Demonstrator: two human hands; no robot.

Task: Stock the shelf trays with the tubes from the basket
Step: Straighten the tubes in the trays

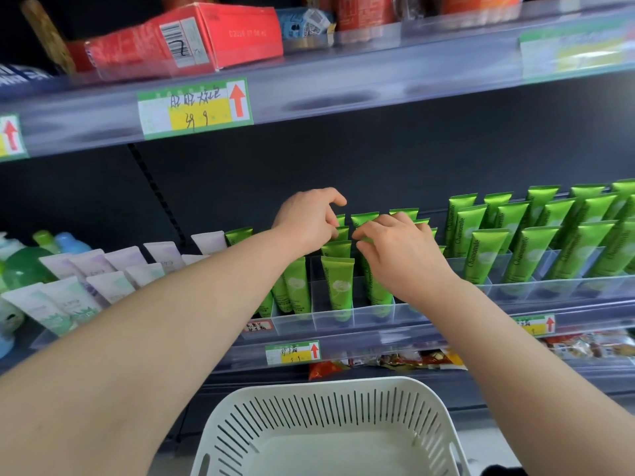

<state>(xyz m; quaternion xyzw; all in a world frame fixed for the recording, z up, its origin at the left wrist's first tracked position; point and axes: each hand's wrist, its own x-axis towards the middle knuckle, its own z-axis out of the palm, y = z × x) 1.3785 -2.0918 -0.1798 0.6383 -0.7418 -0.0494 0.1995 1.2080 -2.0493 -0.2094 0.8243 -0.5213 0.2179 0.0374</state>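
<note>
"Chamomile" runs up the green tubes (488, 255); price tag (196, 108) perhaps "59.9".

Your green Chamomile tubes (338, 286) stand cap-down with their crimped ends up, leaning back in rows inside the clear divided shelf trays (299, 322). In the middle compartments they sit low. To your right they stand taller and closely packed. Your white slotted basket (309, 413) sits below the shelf, its bare floor showing.

Tubes (338, 286) in shelf trays (343, 321), basket (330, 407) below
</note>
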